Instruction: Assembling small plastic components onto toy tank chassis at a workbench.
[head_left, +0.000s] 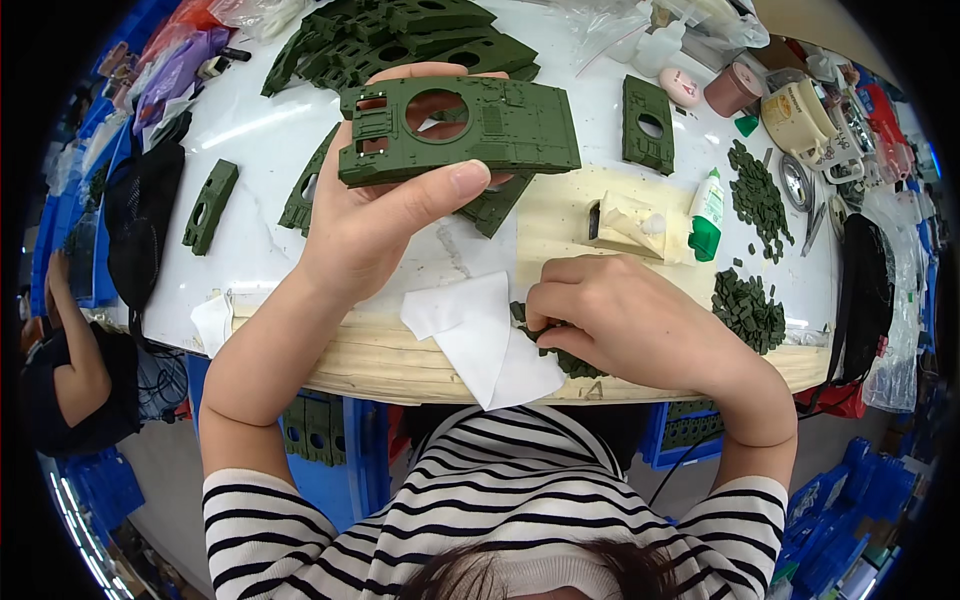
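Across the head view, a glossy white tabletop [265,190] spans the scene, its curved front edge banded by a pale, wood-grained strip [390,370]; blue plastic bins [367,450] stand below, and another person's bent arm [82,370] shows at far left. Above the table, the left hand [375,215] grips a moulded green hull part [488,122], thumb pressed on its near side and fingers behind; its matte face bears raised detail, a large round opening and small rectangular slots. Similar parts [420,40] lie heaped behind it. The right hand [620,310] curls its fingers down at a pile of small, blocky green pieces [580,367]; whether it pinches one cannot be told. Beside it lies a creased white sheet [475,325].
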